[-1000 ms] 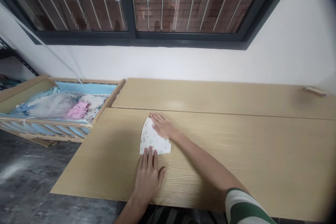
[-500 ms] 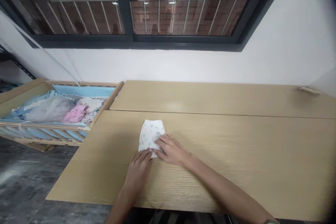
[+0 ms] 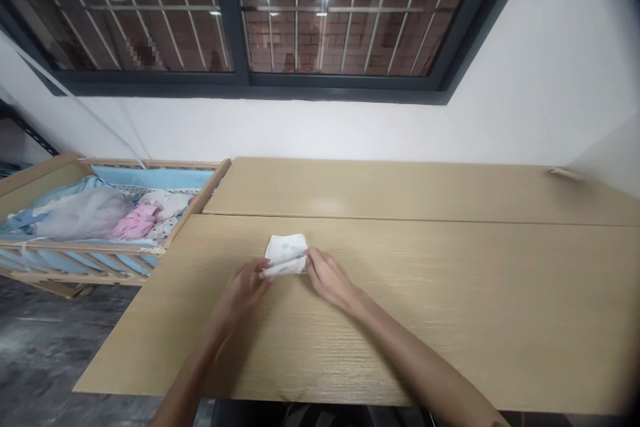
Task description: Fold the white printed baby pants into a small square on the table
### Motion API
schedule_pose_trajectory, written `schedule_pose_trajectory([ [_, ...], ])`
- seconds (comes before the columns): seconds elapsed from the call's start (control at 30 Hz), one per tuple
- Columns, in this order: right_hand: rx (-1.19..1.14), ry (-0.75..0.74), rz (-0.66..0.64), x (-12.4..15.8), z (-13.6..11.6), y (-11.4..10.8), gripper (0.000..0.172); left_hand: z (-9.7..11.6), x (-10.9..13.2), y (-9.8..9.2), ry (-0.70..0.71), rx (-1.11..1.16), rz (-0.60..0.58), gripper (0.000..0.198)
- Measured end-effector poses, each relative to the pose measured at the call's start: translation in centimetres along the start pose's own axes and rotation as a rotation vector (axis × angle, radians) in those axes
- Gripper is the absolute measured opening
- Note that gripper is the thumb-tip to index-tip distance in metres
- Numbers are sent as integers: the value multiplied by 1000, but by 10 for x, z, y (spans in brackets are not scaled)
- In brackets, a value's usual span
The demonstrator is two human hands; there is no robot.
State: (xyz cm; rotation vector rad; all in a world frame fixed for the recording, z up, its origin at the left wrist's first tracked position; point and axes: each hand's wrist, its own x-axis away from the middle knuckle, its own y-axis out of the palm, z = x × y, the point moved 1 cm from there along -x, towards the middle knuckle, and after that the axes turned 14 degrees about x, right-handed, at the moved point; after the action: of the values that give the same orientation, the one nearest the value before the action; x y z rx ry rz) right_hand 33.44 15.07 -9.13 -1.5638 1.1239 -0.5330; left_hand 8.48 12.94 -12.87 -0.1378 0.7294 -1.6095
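Observation:
A small white printed cloth (image 3: 286, 248) lies on the wooden table (image 3: 425, 307), its near edge folded up and over toward the window. My left hand (image 3: 247, 287) pinches the left end of that fold, its fingers slightly blurred. At the right end of the fold, my right hand (image 3: 327, 275) grips the cloth between thumb and fingers. The faint print shows on the far part of the cloth; the fingers cover both ends of the fold.
Left of the table stands a wooden crib (image 3: 197, 203) with blue lining, holding a pink cloth (image 3: 135, 221) and pale bedding. A barred window (image 3: 320, 20) is in the white wall behind. A small pale object (image 3: 566, 174) lies at the table's far right.
The cloth lay flatter with both hands resting on its near part; now its near edge is lifted and folded away from me. My hands have moved apart to the two ends of the fold.

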Motion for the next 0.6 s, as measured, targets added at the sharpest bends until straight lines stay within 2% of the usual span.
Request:
schedule_pose_trajectory([
  [0.13,-51,102,90,-31,8,11,28,-13,-29,1,-81,-18,52,29],
  [0.27,16,195,197,-53,16,35,27,-22,-50,20,-160,-126,143,25],
  [0.43,41,275,270,-59,25,58,29,-26,-54,40,-140,-240,207,25],
  [0.53,50,314,318,-56,27,61,32,-25,-51,43,-95,-275,244,28],
  [0.6,87,267,366,-52,24,61,35,-20,-48,45,-57,-288,271,33],
])
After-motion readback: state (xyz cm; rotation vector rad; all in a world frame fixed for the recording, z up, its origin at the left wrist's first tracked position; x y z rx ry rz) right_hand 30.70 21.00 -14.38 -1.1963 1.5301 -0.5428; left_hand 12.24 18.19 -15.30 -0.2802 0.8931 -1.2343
